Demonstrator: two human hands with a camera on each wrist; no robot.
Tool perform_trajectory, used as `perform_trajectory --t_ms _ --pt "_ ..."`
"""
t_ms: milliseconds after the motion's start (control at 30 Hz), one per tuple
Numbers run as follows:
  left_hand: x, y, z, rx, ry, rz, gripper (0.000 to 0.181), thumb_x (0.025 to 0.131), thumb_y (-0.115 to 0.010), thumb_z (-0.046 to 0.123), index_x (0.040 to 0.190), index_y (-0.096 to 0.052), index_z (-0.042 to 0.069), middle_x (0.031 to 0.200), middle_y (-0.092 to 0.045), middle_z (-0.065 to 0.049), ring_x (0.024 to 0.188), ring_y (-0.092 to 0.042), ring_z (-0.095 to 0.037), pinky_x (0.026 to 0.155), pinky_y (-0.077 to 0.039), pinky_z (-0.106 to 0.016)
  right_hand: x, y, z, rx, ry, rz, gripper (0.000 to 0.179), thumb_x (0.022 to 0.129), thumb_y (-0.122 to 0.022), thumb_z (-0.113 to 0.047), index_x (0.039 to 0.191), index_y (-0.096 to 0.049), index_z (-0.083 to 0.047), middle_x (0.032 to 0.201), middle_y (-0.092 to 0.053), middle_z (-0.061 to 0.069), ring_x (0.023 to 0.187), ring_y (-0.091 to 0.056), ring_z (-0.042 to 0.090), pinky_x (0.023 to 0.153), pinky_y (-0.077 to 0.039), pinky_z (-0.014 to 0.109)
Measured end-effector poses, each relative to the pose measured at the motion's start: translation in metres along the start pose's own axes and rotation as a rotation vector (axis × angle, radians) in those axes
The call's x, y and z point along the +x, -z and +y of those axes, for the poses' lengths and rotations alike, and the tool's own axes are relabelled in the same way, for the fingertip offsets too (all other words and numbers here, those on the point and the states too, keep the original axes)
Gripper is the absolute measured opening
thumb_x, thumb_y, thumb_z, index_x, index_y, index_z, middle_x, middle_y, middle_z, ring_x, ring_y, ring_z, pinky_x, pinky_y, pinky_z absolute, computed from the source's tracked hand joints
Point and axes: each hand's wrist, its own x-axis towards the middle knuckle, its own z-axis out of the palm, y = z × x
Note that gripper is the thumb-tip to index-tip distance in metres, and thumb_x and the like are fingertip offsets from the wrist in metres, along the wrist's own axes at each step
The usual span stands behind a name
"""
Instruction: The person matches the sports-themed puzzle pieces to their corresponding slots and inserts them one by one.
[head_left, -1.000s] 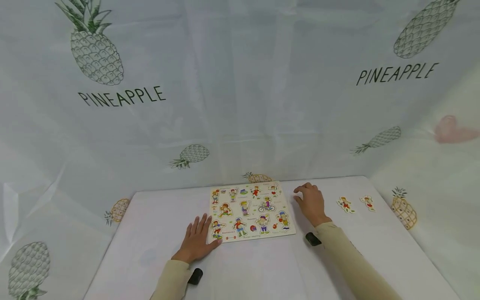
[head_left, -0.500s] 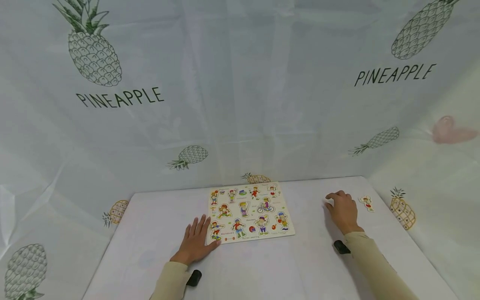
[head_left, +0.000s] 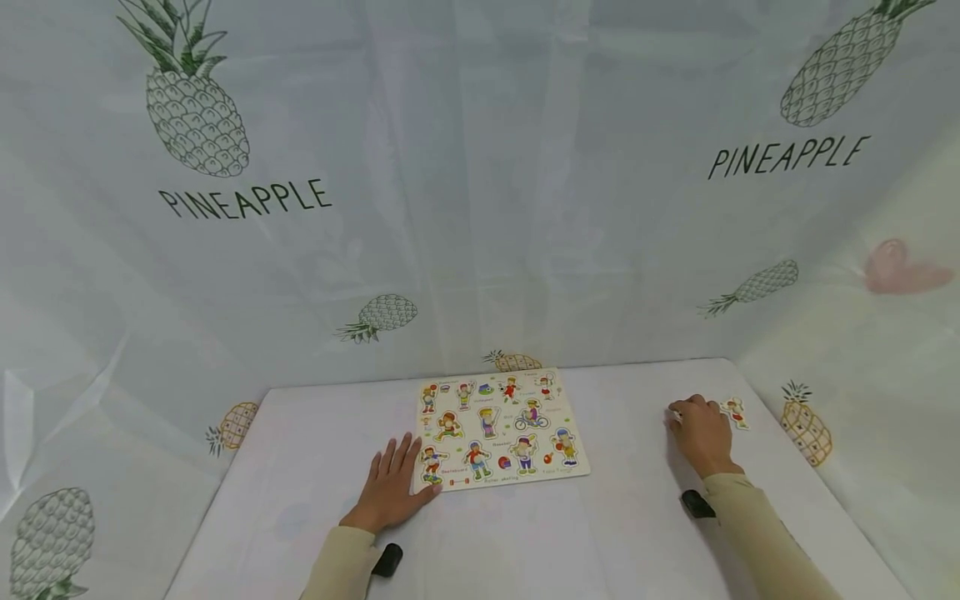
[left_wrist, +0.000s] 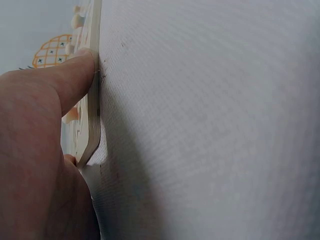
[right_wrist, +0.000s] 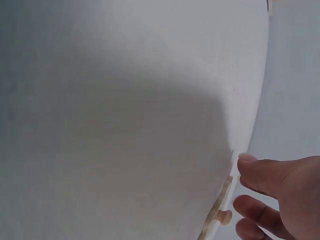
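Note:
A wooden peg puzzle board (head_left: 468,423) with printed sports figures lies on the white table. My left hand (head_left: 388,487) rests flat at its lower left corner, fingers straight along the left side. In the left wrist view the thumb (left_wrist: 75,80) presses the board's edge (left_wrist: 93,120). Over on the right, my right hand (head_left: 701,435) is low over the table, fingers loosely bent. A loose figure piece in red and white (head_left: 736,412) lies just right of it. In the right wrist view a piece's wooden knob (right_wrist: 225,216) is beside the fingertips, not between thumb and finger.
A white sheet printed with pineapples (head_left: 390,312) hangs behind and beside the table (head_left: 510,542). Small black wrist cameras (head_left: 387,560) sit at both wrists, below the beige sleeves (head_left: 761,533).
My right hand has moved right from beside the board to the loose pieces and lowered; one of the two loose pieces is now hidden by it. The left hand stays on the board.

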Motion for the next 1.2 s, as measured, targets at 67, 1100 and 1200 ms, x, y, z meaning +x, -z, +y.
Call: perform_trajectory --t_ms 67,1100,1200 --pt "0.002 -0.003 -0.002 0.022 0.005 0.006 0.094 0.095 -0.07 0.054 0.16 -0.035 -0.004 0.17 -0.028 -0.027 0.157 -0.018 -0.053 0.127 -0.011 -0.068 -0.001 0.001 0.0 -0.002 0.003 -0.009 0.024 0.088 -0.079 0.002 0.109 -0.074 0.011 0.111 -0.067 0.035 0.1 -0.059 0.056 0.08 -0.048 0.067" --pt "0.01 -0.022 -0.023 0.08 -0.004 0.021 0.094 0.096 -0.07 0.056 0.163 -0.033 0.001 0.173 -0.026 -0.021 0.159 -0.018 -0.049 0.127 -0.013 -0.066 0.004 0.008 0.015 -0.068 -0.015 0.029 0.023 0.091 -0.072 0.007 0.111 -0.071 0.018 0.102 -0.064 0.037 0.096 -0.062 0.059 0.08 -0.051 0.07" --pt "0.012 -0.023 -0.023 0.079 -0.007 0.023 0.095 0.095 -0.07 0.056 0.164 -0.033 0.001 0.173 -0.025 -0.021 0.159 -0.018 -0.049 0.127 -0.013 -0.067 0.005 0.01 0.017 -0.065 -0.026 0.014 0.022 0.091 -0.073 0.006 0.109 -0.071 0.018 0.101 -0.064 0.036 0.096 -0.061 0.058 0.082 -0.049 0.071"
